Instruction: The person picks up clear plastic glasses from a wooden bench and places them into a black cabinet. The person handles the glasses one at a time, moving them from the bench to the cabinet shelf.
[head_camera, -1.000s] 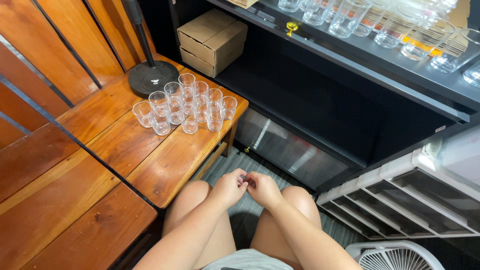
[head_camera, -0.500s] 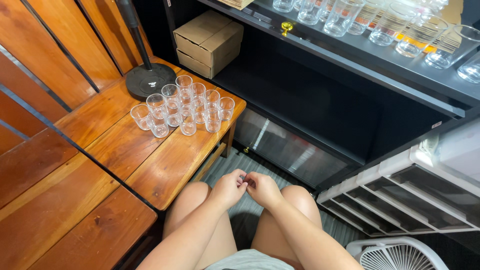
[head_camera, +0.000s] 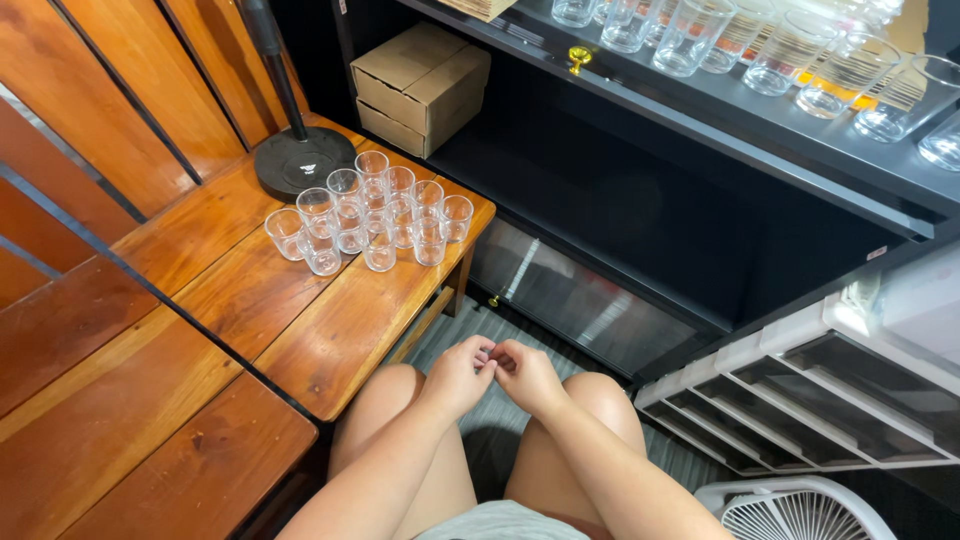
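The left hand (head_camera: 458, 372) and the right hand (head_camera: 527, 374) meet above the knees, fingertips touching, both curled in as if pinching something tiny between them; what they pinch is too small to tell; neither hand is spread. Against the earlier frames the hands have barely shifted; they stay joined over the lap, only a little lower and more central in the view, since the head has tipped slightly; the glasses sit in the same cluster.

That cluster of small clear glasses (head_camera: 368, 222) stands upright on the wooden desk (head_camera: 250, 300), well apart from the hands, near the desk's far corner; just behind it rests the round black base of a stand (head_camera: 303, 160); a cardboard box (head_camera: 420, 85) sits on the low dark shelf beyond; taller glasses (head_camera: 760, 45) line the upper black shelf; a white drawer unit (head_camera: 800, 400) stands to the right; a white fan grille (head_camera: 800, 510) shows at the lower edge.
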